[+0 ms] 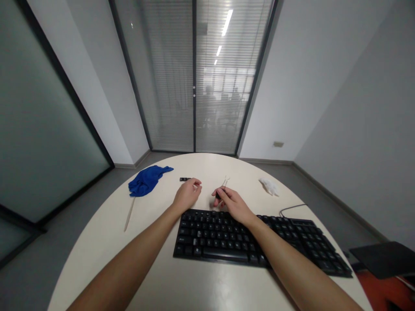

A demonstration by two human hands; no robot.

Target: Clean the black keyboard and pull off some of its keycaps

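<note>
Pale round table [155,276], both hands half-curled: right [231,203] gripping a keycap puller [223,186], left [188,193] empty.

1 keyboard [259,242], 1 blue cloth [146,180], 1 white tissue [269,186], 1 keycap puller [223,186], 2 hands.

Both forearms reach forward; the left hand [187,194] curls loosely with fingertips pinched, the right hand [231,203] half closed

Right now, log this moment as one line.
left hand: pinching, contents unclear | right hand: holds keycap puller | keyboard: near hands | table
</note>
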